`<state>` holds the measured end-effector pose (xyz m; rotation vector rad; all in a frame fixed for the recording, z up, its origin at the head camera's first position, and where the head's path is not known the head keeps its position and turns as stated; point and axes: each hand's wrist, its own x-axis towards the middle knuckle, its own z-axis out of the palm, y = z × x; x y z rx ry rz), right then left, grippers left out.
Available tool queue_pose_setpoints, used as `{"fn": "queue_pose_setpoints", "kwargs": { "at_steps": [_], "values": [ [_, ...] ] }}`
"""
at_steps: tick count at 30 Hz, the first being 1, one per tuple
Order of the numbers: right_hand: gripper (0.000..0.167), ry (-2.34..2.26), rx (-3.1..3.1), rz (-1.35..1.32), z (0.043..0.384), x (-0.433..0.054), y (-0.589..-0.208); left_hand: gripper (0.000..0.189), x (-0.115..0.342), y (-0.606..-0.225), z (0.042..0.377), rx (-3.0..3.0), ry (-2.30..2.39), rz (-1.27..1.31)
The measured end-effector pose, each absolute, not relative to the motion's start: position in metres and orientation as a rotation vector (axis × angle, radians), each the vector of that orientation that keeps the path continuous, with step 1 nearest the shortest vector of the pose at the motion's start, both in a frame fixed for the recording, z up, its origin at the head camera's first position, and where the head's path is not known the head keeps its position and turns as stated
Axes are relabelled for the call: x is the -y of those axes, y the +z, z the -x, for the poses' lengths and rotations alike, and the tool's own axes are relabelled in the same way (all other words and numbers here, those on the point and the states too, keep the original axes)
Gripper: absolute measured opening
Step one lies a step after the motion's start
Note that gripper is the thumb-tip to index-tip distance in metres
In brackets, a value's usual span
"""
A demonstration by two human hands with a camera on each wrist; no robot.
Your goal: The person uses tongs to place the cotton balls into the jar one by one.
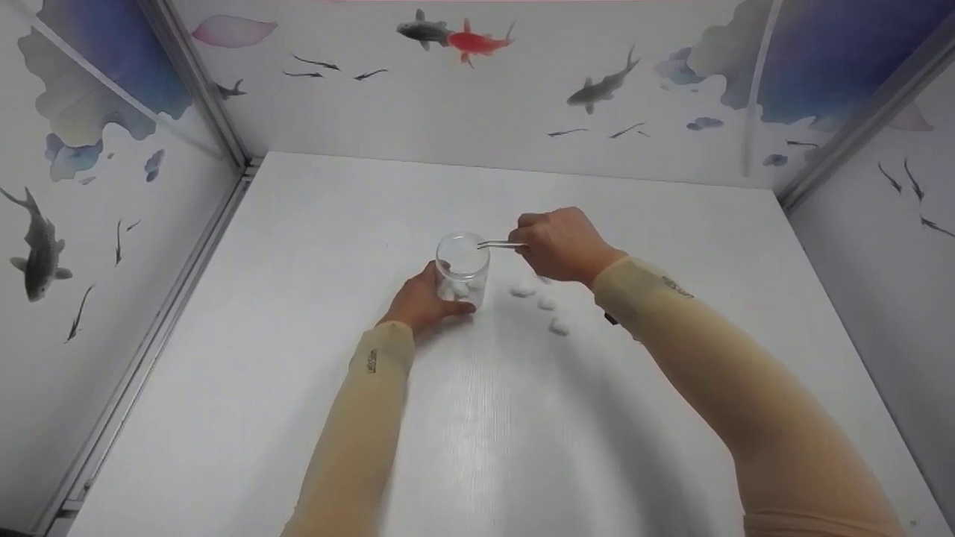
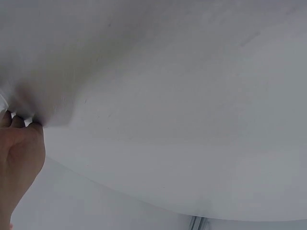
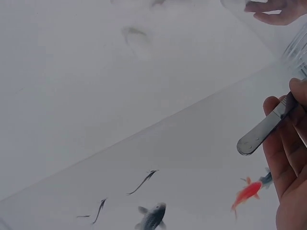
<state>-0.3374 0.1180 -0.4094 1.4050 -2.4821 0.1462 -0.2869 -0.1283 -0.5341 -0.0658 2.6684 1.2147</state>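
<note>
A clear jar (image 1: 464, 268) with several white cotton balls (image 1: 460, 288) inside stands on the white table. My left hand (image 1: 424, 302) grips it low down, thumb across the near side and fingers behind. In my right hand (image 1: 565, 242) a pair of metal tweezers (image 1: 498, 244) is pinched, its tips over the jar's rim on the right and no cotton ball visible between them. The right wrist view shows the rounded end of the tweezers (image 3: 261, 134) standing out from the fingers. Beside the jar on the right lie several loose cotton balls (image 1: 523, 290).
The white table (image 1: 298, 298) is enclosed by panels printed with fish, at the back (image 1: 515, 104) and on both sides. Metal rails (image 1: 216, 97) run along the panel corners. Beige sleeves (image 1: 671, 321) cover both forearms.
</note>
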Motion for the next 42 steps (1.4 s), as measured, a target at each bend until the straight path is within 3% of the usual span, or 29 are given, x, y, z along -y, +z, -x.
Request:
{"fn": "queue_pose_setpoints", "kwargs": {
  "at_steps": [27,42],
  "values": [
    [0.01,0.177,2.647,-1.156,0.327,-0.24,-0.448,0.11,0.128,-0.53,0.283,-2.666,1.224,0.042],
    [0.01,0.194,2.728,-1.09,0.324,-0.243,-0.461,0.114,0.13,-0.534,0.285,-2.666,1.203,0.024]
  ]
}}
